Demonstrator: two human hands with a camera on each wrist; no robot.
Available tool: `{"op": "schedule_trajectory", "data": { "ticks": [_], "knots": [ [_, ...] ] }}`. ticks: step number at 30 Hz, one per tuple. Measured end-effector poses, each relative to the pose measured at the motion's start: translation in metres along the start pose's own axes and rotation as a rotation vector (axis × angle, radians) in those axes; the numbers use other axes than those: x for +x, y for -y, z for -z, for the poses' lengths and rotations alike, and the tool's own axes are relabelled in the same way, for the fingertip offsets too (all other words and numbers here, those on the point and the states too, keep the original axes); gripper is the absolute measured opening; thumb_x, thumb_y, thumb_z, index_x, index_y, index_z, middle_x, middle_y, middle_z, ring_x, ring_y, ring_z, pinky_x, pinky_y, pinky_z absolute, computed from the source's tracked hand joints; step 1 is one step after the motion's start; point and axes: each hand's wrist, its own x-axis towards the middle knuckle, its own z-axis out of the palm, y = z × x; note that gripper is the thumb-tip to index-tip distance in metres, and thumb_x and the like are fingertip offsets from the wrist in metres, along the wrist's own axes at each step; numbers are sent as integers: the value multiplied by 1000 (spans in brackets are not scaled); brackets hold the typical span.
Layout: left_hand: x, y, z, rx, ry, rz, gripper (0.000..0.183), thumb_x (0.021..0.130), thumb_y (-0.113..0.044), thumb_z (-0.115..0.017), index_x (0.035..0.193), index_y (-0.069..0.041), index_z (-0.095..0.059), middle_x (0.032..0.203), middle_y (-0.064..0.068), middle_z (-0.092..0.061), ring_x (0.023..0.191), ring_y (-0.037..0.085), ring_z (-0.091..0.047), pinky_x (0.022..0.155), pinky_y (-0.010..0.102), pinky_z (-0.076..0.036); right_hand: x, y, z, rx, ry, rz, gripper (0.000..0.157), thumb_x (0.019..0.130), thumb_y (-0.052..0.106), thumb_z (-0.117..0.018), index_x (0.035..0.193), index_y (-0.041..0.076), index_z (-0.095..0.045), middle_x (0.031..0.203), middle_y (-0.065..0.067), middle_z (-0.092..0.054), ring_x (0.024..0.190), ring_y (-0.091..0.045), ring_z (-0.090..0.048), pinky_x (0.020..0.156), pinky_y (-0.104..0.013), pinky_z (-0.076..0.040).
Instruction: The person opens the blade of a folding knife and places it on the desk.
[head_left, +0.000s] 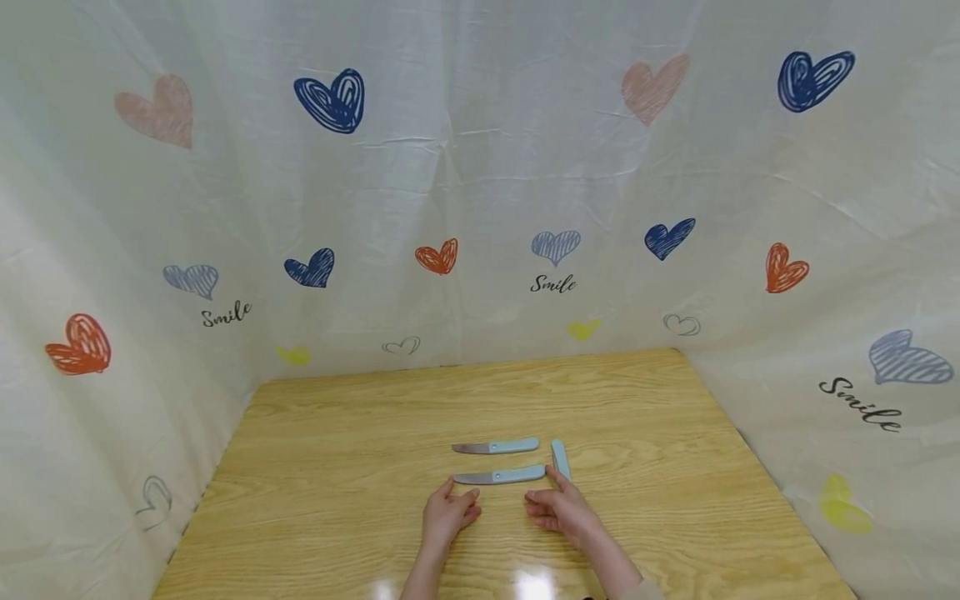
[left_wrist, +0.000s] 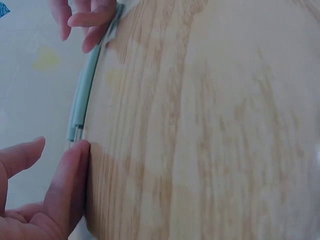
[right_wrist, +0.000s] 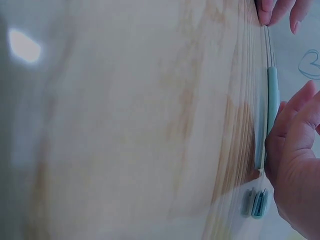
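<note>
Two knives with light blue handles lie parallel on the wooden table, blades pointing left: a far knife (head_left: 513, 446) and a near knife (head_left: 519, 475). At the near knife's blade tip, a finger of my left hand (head_left: 446, 512) touches or almost touches it. My right hand (head_left: 564, 506) has a fingertip at the butt of the same knife's handle. Neither hand is curled round it. Right of the handles, a slim light blue piece (head_left: 559, 458) lies roughly crosswise; the right wrist view shows this slotted piece (right_wrist: 259, 204) end-on, its kind unclear.
The wood-grain table (head_left: 337, 467) reaches back to a white curtain (head_left: 495, 183) printed with hearts and "Smile", which also hangs along both sides. Light glares off the table's front part.
</note>
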Motion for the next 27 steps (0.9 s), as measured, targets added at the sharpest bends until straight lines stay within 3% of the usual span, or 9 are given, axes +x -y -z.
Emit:
{"op": "schedule_trajectory", "data": {
  "ticks": [3, 6, 11, 14, 18, 22, 27],
  "knots": [
    [-2, -3, -3, 54, -31, -5, 75, 86, -3, -68, 139, 26, -24, 75, 11, -60, 62, 13, -67, 62, 24, -60, 0, 0, 2, -2, -2, 7, 85, 93, 8, -59, 151, -9, 0, 99, -7, -70, 77, -13, -65, 70, -28, -58],
    [-6, -8, -7, 188, -70, -39, 73, 83, -5, -70, 136, 26, -30, 70, 7, -60, 56, 13, -64, 55, 24, -58, -3, 1, 5, -13, -16, 19, 84, 93, 9, -60, 150, -11, -3, 103, -10, -70, 79, -14, -66, 69, -27, -58],
    [-11, -20, -22, 392, -134, -196, 67, 78, -7, -76, 131, 20, -45, 81, 12, -60, 66, 19, -55, 55, 29, -47, -10, 10, 14, 2, -63, 36, 75, 95, 12, -59, 149, -10, -13, 107, -11, -67, 80, -13, -65, 65, -22, -56],
    [-11, -26, -35, 368, -109, -273, 61, 77, -5, -77, 128, 15, -51, 89, 15, -58, 75, 22, -55, 61, 32, -50, -12, 17, 19, 17, -115, 55, 66, 96, 10, -57, 148, -9, -21, 104, -9, -65, 78, -12, -64, 62, -19, -54],
    [-7, -30, -55, 311, -4, -302, 55, 81, -4, -75, 129, 10, -53, 101, 19, -61, 85, 26, -62, 68, 36, -57, -13, 24, 26, 38, -231, 107, 59, 96, 6, -56, 145, -11, -28, 100, -11, -66, 78, -13, -64, 64, -21, -55],
    [-1, -30, -76, 254, 75, -306, 50, 83, -3, -73, 128, 9, -55, 110, 24, -61, 95, 33, -64, 76, 40, -59, -10, 27, 33, 42, -331, 144, 55, 95, 3, -55, 142, -14, -32, 103, -17, -66, 85, -15, -64, 74, -24, -56],
    [6, -29, -103, 207, 106, -304, 45, 82, 0, -71, 124, 10, -58, 111, 28, -63, 97, 35, -65, 79, 40, -59, -5, 27, 43, -6, -394, 145, 54, 97, 7, -54, 142, -14, -32, 123, -33, -56, 102, -23, -62, 94, -33, -52]
  ]
}}
